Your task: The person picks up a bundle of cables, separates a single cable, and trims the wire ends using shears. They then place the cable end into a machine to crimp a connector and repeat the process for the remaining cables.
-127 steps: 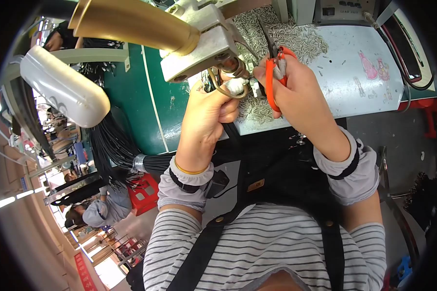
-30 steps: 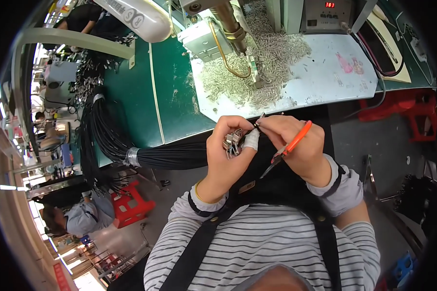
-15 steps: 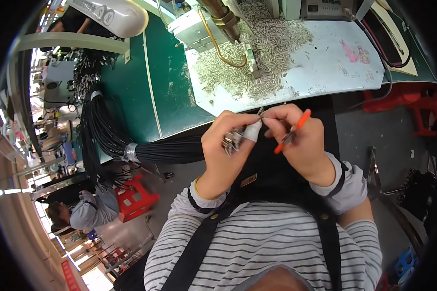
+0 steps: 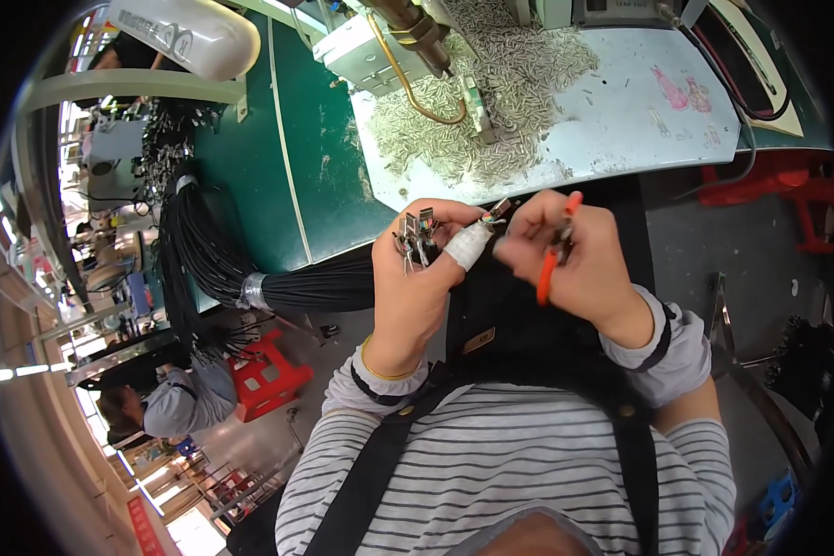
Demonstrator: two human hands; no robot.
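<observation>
My left hand (image 4: 400,296) is closed round several metal plug connectors (image 4: 418,232) with thin wires. Between its thumb and forefinger it pinches one more metal connector (image 4: 501,208), with coloured wires by the tip. White tape (image 4: 468,246) wraps the thumb. My right hand (image 4: 602,264), slightly blurred, is closed on a small pair of orange-handled pliers (image 4: 548,275); their jaws are mostly hidden in the palm. Its fingertips are a little to the right of the pinched connector, apart from it. A thick bundle of black cables (image 4: 320,285) runs up to my left wrist from the left.
Past my hands, loose small metal pieces (image 4: 528,93) cover much of a white board (image 4: 621,139) on the green table (image 4: 236,176). A machine with a metal nozzle (image 4: 426,42) stands over them. Red stools (image 4: 264,380) and a seated person (image 4: 185,403) are at left.
My hands have drawn apart; the right has moved off the connector with the pliers turned more upright. The left has tilted, showing the pinched connector and those in its palm.
</observation>
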